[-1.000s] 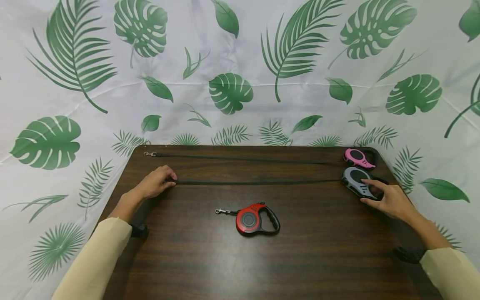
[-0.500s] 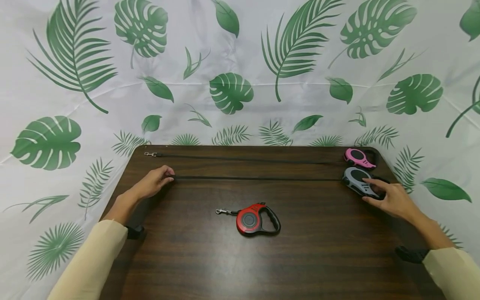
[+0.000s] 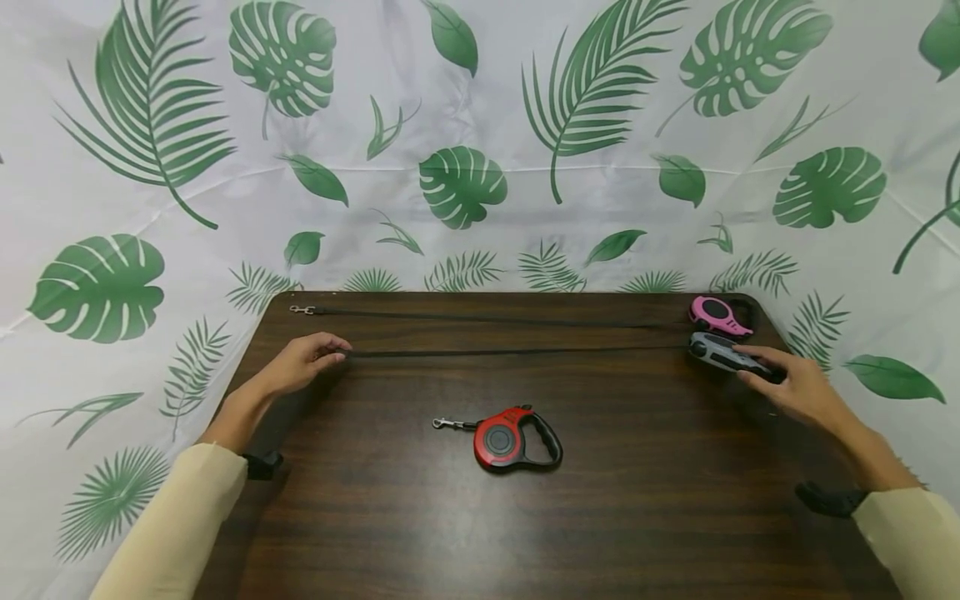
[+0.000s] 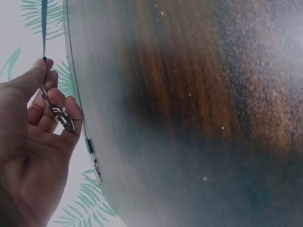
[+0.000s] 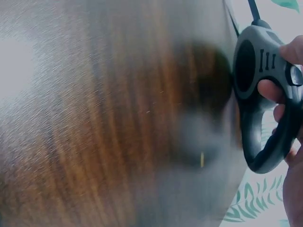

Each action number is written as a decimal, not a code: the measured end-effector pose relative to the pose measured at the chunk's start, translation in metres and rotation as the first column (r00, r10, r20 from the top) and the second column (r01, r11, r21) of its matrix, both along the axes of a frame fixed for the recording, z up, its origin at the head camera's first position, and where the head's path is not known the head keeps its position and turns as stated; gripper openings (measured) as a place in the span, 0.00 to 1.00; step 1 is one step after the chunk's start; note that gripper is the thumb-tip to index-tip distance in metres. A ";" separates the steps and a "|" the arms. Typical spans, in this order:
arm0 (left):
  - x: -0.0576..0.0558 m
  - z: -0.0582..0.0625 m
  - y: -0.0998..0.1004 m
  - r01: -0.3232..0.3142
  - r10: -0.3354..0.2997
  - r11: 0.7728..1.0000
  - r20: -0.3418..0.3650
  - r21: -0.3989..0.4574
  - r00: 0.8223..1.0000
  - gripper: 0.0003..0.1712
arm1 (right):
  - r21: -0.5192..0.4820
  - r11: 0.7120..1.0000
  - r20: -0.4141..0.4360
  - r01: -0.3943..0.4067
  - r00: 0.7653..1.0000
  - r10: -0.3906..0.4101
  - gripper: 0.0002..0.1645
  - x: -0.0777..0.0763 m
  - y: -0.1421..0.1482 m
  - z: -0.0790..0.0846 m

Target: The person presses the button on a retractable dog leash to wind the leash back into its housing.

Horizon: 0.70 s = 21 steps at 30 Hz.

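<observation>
We see a white cloth (image 3: pixel 495 108) printed with green leaves hanging behind the worktop (image 3: pixel 637 500), whose brown wood grain carries dark streaks, rounded far corners and a pale glare near the middle. Toward the far right corner we find the grey leash (image 3: pixel 722 353), tilted with its narrow side showing; its casing bears a dark round panel, three slots and a black loop handle. Its thin black strap (image 3: pixel 517 352) runs straight across to the left. The pink leash (image 3: pixel 712 313) lies just beyond, the red leash (image 3: pixel 501 437) near the centre. We see the right hand (image 3: pixel 801 390) clamped on the grey handle, while the left hand (image 3: pixel 306 364) pinches the strap, a small metal clip (image 4: pixel 60 115) against its curled fingers.
</observation>
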<state>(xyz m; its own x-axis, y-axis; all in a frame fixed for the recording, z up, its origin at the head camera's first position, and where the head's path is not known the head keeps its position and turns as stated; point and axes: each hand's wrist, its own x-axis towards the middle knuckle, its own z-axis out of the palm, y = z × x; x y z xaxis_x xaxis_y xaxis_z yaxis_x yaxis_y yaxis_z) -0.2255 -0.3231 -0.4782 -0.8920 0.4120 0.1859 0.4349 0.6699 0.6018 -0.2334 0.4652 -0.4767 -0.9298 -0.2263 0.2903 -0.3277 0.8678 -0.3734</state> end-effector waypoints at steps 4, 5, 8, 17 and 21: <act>-0.002 0.003 -0.003 -0.015 0.015 1.000 0.002 -0.027 1.000 0.13 | -0.068 0.997 0.011 0.022 1.000 -0.022 0.25 -0.003 0.000 0.006; -0.002 0.004 -0.004 -0.019 0.019 0.999 0.000 -0.033 1.000 0.14 | -0.079 0.996 0.013 0.030 1.000 -0.029 0.26 -0.003 0.000 0.008; -0.002 0.006 -0.007 -0.023 0.023 0.999 0.008 -0.031 1.000 0.15 | -0.103 0.993 0.016 0.051 0.999 -0.049 0.27 -0.005 0.000 0.012; -0.001 0.014 -0.013 -0.056 0.055 0.998 0.023 0.014 0.998 0.15 | -0.055 0.993 0.136 0.103 0.986 -0.095 0.33 -0.008 0.002 0.029; -0.003 0.019 -0.016 -0.067 0.067 0.998 0.036 -0.005 0.997 0.15 | -0.041 0.996 0.205 0.078 0.976 -0.068 0.32 -0.008 0.005 0.036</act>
<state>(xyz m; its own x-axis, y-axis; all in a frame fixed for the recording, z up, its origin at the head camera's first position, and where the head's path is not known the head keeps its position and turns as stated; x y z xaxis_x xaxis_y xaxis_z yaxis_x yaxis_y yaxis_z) -0.2282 -0.3391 -0.4588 -0.9239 0.3513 0.1516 0.3665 0.6990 0.6141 -0.2416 0.4700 -0.4404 -0.9839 -0.1462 0.1028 -0.1775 0.8657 -0.4679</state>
